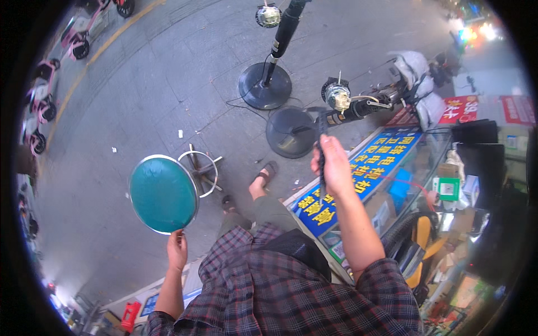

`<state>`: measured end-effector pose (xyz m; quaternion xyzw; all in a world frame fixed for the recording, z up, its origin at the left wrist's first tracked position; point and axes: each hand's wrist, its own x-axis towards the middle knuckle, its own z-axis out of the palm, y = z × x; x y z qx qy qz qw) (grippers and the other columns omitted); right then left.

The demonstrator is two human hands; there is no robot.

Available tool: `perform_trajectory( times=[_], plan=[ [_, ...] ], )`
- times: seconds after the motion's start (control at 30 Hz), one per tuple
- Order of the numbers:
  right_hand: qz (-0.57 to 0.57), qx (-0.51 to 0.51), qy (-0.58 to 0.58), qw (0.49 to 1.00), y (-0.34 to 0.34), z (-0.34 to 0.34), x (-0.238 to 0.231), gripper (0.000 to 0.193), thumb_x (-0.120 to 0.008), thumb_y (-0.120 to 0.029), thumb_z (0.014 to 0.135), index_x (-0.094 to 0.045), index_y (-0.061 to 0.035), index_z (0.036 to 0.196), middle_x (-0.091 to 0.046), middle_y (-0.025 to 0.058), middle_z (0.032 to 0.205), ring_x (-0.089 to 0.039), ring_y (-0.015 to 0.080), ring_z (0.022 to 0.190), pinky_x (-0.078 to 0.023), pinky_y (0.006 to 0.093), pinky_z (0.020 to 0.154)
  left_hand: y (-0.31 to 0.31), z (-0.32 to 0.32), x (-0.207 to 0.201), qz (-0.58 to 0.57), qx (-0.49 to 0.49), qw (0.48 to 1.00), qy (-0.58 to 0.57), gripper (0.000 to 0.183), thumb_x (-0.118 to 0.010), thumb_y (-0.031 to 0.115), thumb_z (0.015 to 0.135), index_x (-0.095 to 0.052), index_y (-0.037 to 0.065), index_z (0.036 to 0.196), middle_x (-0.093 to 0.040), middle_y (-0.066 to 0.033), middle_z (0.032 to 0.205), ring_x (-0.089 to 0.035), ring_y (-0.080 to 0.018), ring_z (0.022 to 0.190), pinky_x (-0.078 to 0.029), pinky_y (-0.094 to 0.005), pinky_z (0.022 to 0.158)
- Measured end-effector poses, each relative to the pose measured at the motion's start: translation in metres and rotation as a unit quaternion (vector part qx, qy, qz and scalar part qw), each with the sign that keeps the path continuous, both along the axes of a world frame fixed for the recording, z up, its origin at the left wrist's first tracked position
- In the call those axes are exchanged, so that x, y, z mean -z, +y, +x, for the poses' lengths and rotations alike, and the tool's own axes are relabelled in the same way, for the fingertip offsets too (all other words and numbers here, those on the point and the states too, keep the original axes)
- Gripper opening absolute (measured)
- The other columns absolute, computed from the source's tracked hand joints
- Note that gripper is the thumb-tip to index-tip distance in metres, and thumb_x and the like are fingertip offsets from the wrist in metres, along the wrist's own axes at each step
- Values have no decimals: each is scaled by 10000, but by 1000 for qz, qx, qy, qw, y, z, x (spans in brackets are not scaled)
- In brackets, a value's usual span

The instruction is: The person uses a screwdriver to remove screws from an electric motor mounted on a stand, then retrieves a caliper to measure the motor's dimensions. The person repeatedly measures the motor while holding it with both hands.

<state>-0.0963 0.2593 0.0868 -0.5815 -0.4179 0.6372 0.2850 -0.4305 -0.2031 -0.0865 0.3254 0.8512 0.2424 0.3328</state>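
My left hand [177, 250] grips the near rim of a round stool with a green seat [163, 193]. The seat is tilted up toward me, and the stool's metal foot ring [216, 178] and legs show behind it. In my right hand [337, 168], raised in front of me, is a long dark slim object [321, 162]. Its kind cannot be made out. Just beyond that hand a bare fan motor [337, 95] tops a black pole that leans toward the right. A round black base [291, 133] lies on the ground near it.
A second pedestal fan, its motor [269, 16] bare, stands farther off on a black base [264, 85] with a cord. Along my right runs a glass counter with a blue sign [358, 179] and cluttered goods. A parked scooter [417, 84] is beyond; pink bikes [78, 33] line the far left.
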Motion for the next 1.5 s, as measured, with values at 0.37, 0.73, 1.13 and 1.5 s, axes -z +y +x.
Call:
perform_trajectory(
  times=[0.37,0.73,1.13,1.5],
  plan=[
    [-10,183,38,982,144,55,40,294,-525,-322,1100,-559,-80,937,-538,22,692,-530,139,518,-422,316,485,402,98,-13,64,218,963,-147,303,-661,179,1019,-676,-23,1244,-746,-177,1115,-720,-233,1066,-551,-353,931],
    [-40,243,-182,952,201,32,62,340,-534,-311,1087,-609,2,980,-639,166,635,-661,293,523,-504,441,550,758,207,30,141,390,829,-375,634,-686,154,1009,-409,15,1562,-610,-173,1375,-623,-217,1199,-514,-352,1024],
    [-204,244,-219,923,264,13,31,338,-548,-300,1069,-636,24,1037,-693,277,831,-722,448,810,-535,522,729,801,198,41,-52,440,737,-511,491,-612,-21,1020,-496,-7,1497,-645,-75,1314,-585,-134,1221,-472,-303,1067],
    [-137,228,-208,941,229,20,47,305,-597,-292,1059,-655,4,1021,-698,152,733,-713,288,619,-539,423,627,797,197,6,78,488,787,-371,430,-649,13,996,-619,59,1423,-746,-123,1179,-710,-164,973,-556,-317,903]
  ],
)
